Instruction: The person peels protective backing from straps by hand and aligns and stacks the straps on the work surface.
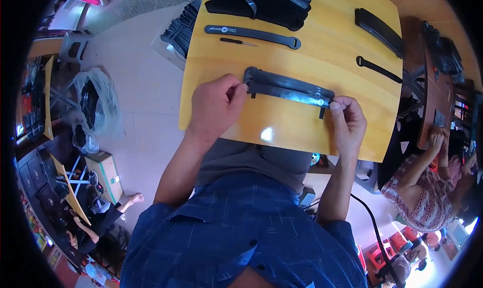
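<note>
Two dark straps lie one behind the other between my hands, above the yellow table. My left hand pinches their left end, fingers closed. At their right end my right hand grips the tip between thumb and fingers. Light shines off the front strap near its right end. Small black tabs stick out below the straps near both ends. Beyond them lie a screwdriver and a single strap with a round, slotted end and pale lettering.
Stacked black straps lie at the table's far edge, another black bundle at the far right, and a thin black strap below it. A box of straps stands left. Co-workers sit at the right.
</note>
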`<state>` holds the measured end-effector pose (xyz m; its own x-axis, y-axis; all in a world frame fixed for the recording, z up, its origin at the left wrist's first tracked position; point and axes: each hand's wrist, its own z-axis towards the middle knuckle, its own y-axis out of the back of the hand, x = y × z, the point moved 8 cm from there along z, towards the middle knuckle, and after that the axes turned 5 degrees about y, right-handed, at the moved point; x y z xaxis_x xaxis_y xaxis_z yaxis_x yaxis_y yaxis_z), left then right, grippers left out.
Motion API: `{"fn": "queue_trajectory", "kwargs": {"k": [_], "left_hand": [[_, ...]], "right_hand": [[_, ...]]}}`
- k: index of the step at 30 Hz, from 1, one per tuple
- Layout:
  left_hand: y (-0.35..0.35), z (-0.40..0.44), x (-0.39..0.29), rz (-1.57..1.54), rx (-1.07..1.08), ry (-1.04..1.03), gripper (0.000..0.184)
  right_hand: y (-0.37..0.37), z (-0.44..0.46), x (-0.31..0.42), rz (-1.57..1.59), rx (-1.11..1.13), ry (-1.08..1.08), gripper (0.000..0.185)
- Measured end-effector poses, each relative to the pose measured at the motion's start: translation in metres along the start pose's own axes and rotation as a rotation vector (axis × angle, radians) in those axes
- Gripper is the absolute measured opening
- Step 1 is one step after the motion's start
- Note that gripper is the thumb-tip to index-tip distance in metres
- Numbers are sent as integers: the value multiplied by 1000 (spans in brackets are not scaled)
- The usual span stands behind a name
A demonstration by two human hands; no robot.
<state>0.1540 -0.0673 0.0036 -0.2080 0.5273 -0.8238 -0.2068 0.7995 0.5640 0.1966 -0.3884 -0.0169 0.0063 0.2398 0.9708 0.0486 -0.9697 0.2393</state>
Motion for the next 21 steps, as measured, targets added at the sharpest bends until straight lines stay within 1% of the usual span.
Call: {"fn": "queue_trajectory", "kwargs": {"k": [8,12,14,21], "left_hand": [[-6,9,0,60,32,-24,15],[-6,13,-4,76,48,-7,16],[-7,14,0,88,80,42,16],[-8,17,0,123,98,42,16]], "right_hand": [[1,6,-5,4,-27,-16,11],[0,6,-8,-13,-47,-21,10],[-1,6,-6,-50,-52,-3,10],[-2,4,-4,-116,-58,15,9]]}}
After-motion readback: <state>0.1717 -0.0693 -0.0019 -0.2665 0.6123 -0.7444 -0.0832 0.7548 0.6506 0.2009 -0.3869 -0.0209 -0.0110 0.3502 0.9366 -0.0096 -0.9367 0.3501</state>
